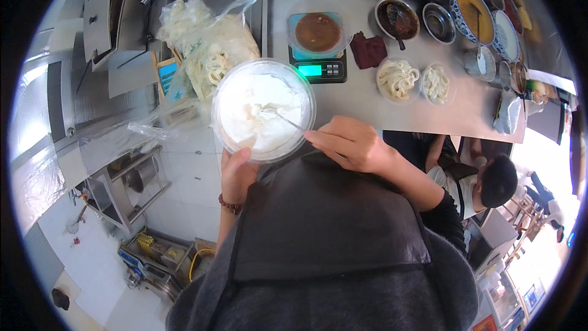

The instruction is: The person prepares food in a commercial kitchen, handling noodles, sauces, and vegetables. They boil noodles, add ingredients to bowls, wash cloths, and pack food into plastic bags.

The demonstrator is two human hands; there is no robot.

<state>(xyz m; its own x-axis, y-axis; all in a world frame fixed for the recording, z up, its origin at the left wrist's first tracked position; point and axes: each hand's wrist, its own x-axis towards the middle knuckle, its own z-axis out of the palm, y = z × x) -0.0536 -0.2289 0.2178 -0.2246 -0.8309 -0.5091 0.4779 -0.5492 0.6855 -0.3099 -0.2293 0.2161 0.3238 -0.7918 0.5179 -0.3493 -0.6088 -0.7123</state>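
My left hand [240, 170] holds up a round clear plastic tub [217, 117] from its near left side, thumb at the rim. Inside lies white powder [257, 94] with a hollow in the middle. Between the fingers of my right hand [356, 145] is the handle of a thin metal spoon [294, 124], its tip down in the powder. Just beyond the tub stands a digital kitchen scale [337, 73] with a lit green display. On its plate sits a clear bowl of brown liquid [318, 32].
Right of the scale are a dark red cloth [369, 50], a metal bowl of dark sauce [397, 18] and two clear bowls of noodles [398, 79]. A plastic bag of noodles [236, 41] lies left. Patterned bowls [473, 14] line the far right. Another person [498, 181] is at right.
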